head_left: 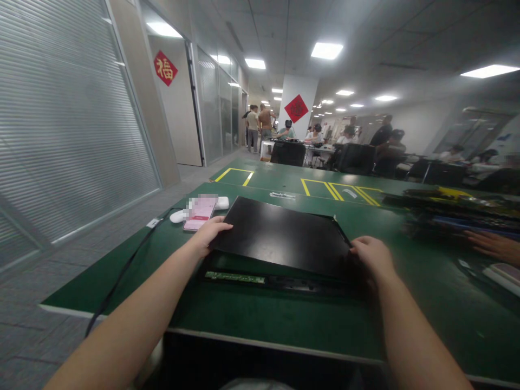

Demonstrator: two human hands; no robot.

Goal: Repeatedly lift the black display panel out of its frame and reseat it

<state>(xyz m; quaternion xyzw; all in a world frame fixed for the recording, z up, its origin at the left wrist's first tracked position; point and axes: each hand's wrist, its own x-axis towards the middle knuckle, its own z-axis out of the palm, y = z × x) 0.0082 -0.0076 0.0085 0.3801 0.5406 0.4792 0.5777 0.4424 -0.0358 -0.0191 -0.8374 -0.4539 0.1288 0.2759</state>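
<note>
Between my hands is a flat black display panel [280,233], held tilted over the green table with its near edge raised. My left hand [212,234] grips its left edge, thumb on top. My right hand [371,254] has its fingers closed on the right edge. Below the panel's near edge lies a narrow green circuit board strip [234,278], joined in line with a dark strip [298,284]. The fingers beneath the panel are hidden.
A pink-screened phone [200,213], a white earbud case [222,203] and a black cable [134,262] are at the left. At right, another person's hand [493,246] is beside a blurred stack of dark panels [455,208]. Yellow tape [233,170] marks the table's far part.
</note>
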